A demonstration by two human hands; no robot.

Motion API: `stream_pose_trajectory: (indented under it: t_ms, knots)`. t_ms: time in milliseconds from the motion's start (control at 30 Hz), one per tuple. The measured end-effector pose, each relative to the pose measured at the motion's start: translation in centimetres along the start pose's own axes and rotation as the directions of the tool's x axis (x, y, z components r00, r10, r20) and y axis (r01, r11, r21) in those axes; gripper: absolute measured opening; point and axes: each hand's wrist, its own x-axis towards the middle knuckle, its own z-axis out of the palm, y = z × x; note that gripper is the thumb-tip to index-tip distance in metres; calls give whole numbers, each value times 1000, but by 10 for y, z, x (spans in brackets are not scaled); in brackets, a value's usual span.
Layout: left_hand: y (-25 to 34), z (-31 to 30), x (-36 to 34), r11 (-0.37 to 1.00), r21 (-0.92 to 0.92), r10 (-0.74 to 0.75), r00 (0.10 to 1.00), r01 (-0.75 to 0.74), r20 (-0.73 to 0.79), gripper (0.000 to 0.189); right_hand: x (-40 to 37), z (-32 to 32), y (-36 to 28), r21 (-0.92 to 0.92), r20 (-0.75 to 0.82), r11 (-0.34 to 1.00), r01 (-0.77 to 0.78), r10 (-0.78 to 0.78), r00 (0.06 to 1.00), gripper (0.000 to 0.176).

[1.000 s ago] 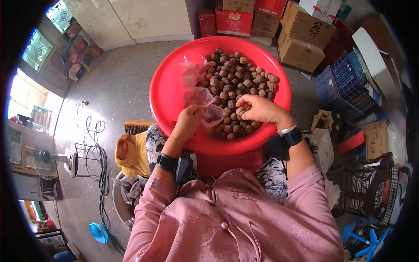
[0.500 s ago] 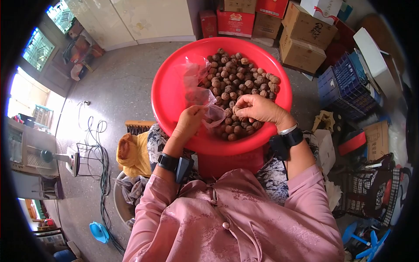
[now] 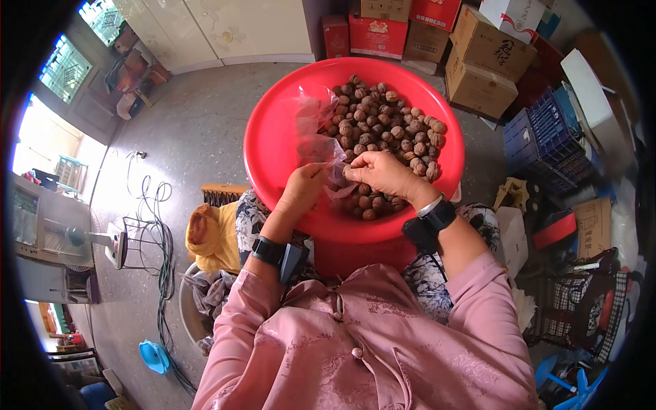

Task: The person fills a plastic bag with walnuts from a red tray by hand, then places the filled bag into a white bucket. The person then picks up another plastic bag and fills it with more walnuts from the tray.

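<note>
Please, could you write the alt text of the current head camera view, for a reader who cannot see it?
A person's left hand holds a thin plastic bag over a round red basin, while the right hand pinches a walnut beside it. Many loose walnuts lie in the basin, mostly on its right side.

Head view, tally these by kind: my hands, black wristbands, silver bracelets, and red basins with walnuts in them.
Hands, left hand and right hand: 2
Black wristbands: 2
Silver bracelet: 1
Red basin with walnuts: 1
Total: 6
</note>
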Motion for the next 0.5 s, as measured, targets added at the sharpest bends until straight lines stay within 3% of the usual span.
stream_pose_trajectory:
  t_ms: [133,233,300,400,500]
  knots:
    - [4,0,-1,1000,-17,-9,1000,9,0,33,6,-1,4,109,2,991,83,-84,996,28]
    - [5,0,-2,998,-51,-20,1000,20,-8,33,4,-7,3,192,50,980,42,-53,997,34]
    - [2,1,-1,997,-70,-14,1000,13,-11,33,0,-12,-1,361,63,931,-56,36,997,43]
    - [0,1,0,996,-87,0,1000,-1,-18,33,-3,-14,0,456,72,888,-54,24,997,49]
    - [0,0,0,996,-86,6,1000,-8,-20,32,-4,-16,1,580,98,812,-62,6,995,37]
